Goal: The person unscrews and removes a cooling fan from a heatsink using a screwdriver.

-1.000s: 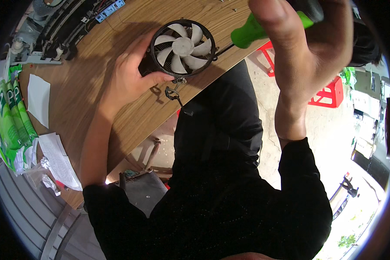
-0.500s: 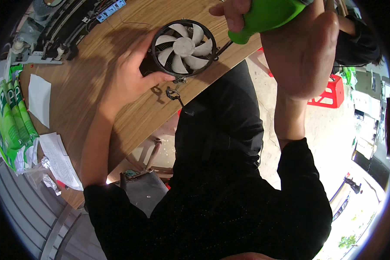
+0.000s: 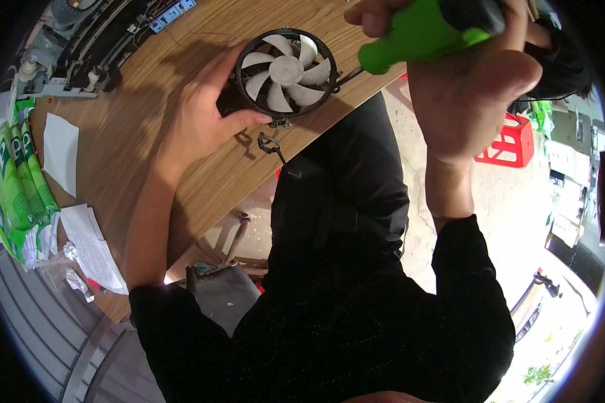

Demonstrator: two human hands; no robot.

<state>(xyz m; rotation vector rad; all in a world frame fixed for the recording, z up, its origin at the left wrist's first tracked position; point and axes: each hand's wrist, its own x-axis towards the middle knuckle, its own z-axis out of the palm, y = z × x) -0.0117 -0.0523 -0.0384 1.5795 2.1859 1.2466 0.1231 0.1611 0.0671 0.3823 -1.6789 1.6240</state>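
A round cooling fan (image 3: 286,71) with white blades in a black ring frame stands on the wooden table, near its edge. My left hand (image 3: 205,117) wraps its left side, with the thumb along the near rim. My right hand (image 3: 457,104) is closed on a screwdriver (image 3: 417,37) with a thick green and black handle. Its thin dark shaft points down to the fan's right rim; whether the tip sits in a screw I cannot tell. A black clip-like lever (image 3: 270,144) hangs off the fan's near side, over the table edge.
Green packets (image 3: 17,178) and papers (image 3: 91,245) lie at the table's left. Dark machine parts (image 3: 101,50) and a blue connector strip (image 3: 173,16) are at the far left. On the floor to the right stands a red plastic crate (image 3: 507,142), near another person's dark sleeve (image 3: 558,67).
My right hand has shifted slightly right and turned with the screwdriver, so more of the handle's black end shows. My left hand and the fan have hardly moved.
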